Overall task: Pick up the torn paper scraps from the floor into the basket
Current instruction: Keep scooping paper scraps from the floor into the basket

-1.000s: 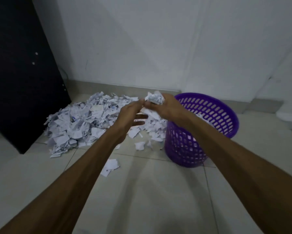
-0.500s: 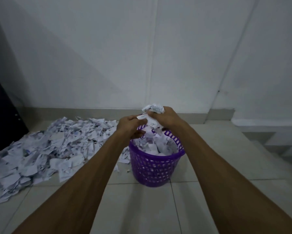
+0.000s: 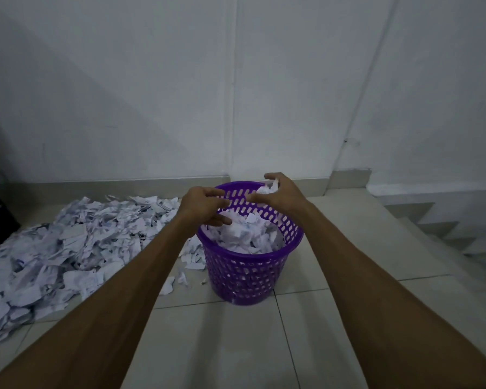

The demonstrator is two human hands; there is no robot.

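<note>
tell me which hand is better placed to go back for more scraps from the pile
Left. The left hand is over the purple perforated plastic basket on the side nearest the heap of torn white paper scraps and looks empty; the right hand holds a crumpled paper wad.

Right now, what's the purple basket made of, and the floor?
The basket looks like plastic: smooth, slightly shiny, one even purple, with rows of moulded oval holes. The floor seems to be glazed tile: pale squares with thin grout lines and a dull sheen. It could be ceramic or stone; the look doesn't settle it.
</note>
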